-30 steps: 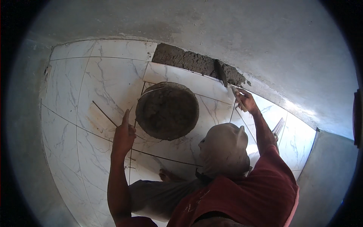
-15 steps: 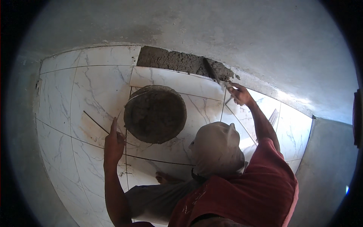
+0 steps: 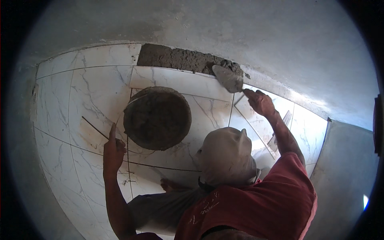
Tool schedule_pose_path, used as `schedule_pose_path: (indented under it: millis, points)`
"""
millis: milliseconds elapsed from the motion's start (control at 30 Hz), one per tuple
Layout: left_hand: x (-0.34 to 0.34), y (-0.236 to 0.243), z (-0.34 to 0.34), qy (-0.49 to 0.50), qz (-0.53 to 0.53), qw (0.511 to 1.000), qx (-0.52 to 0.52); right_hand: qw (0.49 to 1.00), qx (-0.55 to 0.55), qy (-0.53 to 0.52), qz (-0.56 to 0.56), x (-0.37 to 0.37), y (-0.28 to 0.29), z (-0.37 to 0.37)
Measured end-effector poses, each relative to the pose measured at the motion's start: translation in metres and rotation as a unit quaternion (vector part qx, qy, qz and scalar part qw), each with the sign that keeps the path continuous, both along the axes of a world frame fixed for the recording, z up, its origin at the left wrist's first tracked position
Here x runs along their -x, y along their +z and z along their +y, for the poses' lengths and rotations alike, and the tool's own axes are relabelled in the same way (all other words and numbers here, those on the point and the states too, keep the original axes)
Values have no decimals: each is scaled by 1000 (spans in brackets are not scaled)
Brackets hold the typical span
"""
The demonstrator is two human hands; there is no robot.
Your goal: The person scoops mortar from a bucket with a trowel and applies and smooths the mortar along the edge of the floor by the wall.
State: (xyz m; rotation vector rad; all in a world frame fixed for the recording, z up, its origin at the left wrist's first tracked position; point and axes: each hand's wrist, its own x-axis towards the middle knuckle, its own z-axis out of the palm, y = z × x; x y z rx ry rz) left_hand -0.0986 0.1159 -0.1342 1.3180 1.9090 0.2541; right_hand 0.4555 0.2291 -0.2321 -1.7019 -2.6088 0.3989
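- Your trowel (image 3: 229, 79) has just rolled over: a moment ago its blade shows as a thin dark edge, and now its broad grey face is toward the view.
- The blade lies across the near border of the mortar strip (image 3: 172, 57), partly over the narrow white tile (image 3: 176, 81). This suggests a change from cutting in with the edge to working with the flat.
- Your right hand (image 3: 262, 104) is closed around the trowel's handle end, beyond the strip's right part, near the foot of the grey wall (image 3: 280, 44).
- Your left hand (image 3: 114, 151) is well apart from the right, forefinger extended as before, other fingers curled; you cannot tell whether the palm holds anything.
- The mortar-filled bucket (image 3: 189, 120) stands between your hands, just beside the left and well apart from the trowel.
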Motion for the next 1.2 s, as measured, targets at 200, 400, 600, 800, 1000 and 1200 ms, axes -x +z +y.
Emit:
schedule_pose_path:
  millis: [200,400,600,800,1000,1200]
  points:
    - [1,2,2,11,-12,1000,18,978,59,-123,-156,-60,2,-4]
    - [-1,1,2,3,-6,1000,-7,984,61,-131,-108,-14,38,-16]
    - [-1,7,0,26,-21,999,21,986,77,-109,-95,14,-4,25]
    - [-6,8,1,10,-33,999,-7,990,30,-114,-82,-66,-4,-6]
    - [0,9,-1,29,-20,999,21,994,44,-99,27,-41,11,-20]
    - [-9,8,0,-9,-15,1000,-20,991,63,-107,45,-68,-7,-30]
